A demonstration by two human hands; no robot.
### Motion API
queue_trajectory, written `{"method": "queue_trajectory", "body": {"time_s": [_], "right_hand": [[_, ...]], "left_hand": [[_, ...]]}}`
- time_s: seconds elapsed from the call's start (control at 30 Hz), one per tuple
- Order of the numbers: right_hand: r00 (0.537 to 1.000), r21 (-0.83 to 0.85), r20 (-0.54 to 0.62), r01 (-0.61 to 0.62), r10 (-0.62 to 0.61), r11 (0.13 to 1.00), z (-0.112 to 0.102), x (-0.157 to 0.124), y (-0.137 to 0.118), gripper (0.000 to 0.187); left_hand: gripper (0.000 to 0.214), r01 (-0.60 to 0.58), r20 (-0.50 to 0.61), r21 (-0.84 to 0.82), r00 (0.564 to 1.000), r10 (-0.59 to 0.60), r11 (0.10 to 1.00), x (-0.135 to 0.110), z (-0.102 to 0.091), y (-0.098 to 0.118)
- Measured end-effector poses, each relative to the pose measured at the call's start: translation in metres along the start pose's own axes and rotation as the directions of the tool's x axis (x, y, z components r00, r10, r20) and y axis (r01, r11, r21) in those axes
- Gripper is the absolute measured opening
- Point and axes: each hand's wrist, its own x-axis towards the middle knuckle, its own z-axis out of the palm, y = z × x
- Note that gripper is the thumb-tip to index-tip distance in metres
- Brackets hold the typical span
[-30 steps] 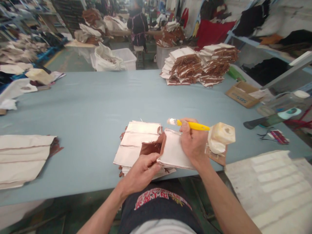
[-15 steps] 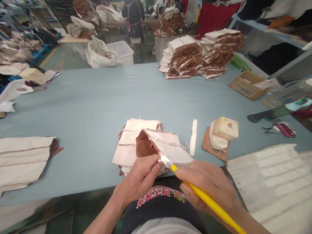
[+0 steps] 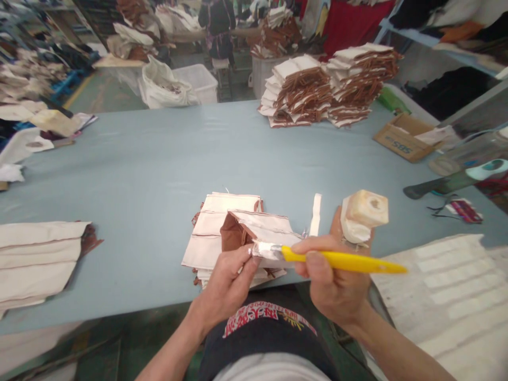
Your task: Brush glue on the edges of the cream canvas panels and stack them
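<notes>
My right hand (image 3: 337,275) grips a paintbrush (image 3: 345,261) by its yellow handle, which now lies nearly level. White paste coats its bristles, and they touch the edge of a cream and brown fabric piece (image 3: 270,225). Between thumb and fingers, my left hand (image 3: 228,280) pinches that piece at its near edge, beside the brush tip. The piece is partly folded open, showing its brown inner side. Beneath it lies a stack of similar cream pieces (image 3: 210,238). A white strip (image 3: 316,214) lies just beyond my right hand.
Right of the strip, a yellowish block-shaped container (image 3: 367,208) stands on a brown scrap. Tall fabric stacks (image 3: 301,90) and a cardboard box (image 3: 407,138) sit at the far right. More cream pieces (image 3: 39,259) lie left. A person (image 3: 217,26) is in the background.
The brush handle has swung from pointing down toward me to nearly level, pointing right. My right hand has turned and shifted slightly up. My left hand still pinches the fabric.
</notes>
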Motion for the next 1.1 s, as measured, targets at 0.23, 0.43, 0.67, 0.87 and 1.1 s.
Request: {"method": "queue_trajectory", "body": {"time_s": [0.23,0.43,0.67,0.87,1.1], "right_hand": [[0.722,0.572,-0.142,-0.498,0.677,0.651,0.019,-0.015,0.016,0.039],[0.783,0.392,-0.125,-0.526,0.61,0.755,0.014,-0.022,0.027,0.046],[0.8,0.452,-0.135,-0.476,0.585,0.755,-0.016,0.0,0.013,0.035],[0.854,0.438,-0.145,-0.397,0.499,0.806,-0.001,-0.006,0.002,0.035],[0.877,0.255,-0.276,-0.327,0.393,0.91,0.01,-0.009,0.01,0.038]], "left_hand": [[0.025,-0.022,-0.108,-0.076,0.994,0.014,0.997,-0.007,0.005,-0.005],[0.031,0.076,-0.042,-0.137,0.996,-0.082,0.988,-0.01,0.01,-0.008],[0.038,0.2,-0.032,-0.309,0.975,-0.221,0.93,0.007,0.003,-0.002],[0.04,0.302,0.012,-0.558,0.934,-0.356,0.773,0.016,-0.004,0.005],[0.036,0.366,0.193,-0.551,0.93,-0.312,0.75,0.009,-0.01,0.011]]}}
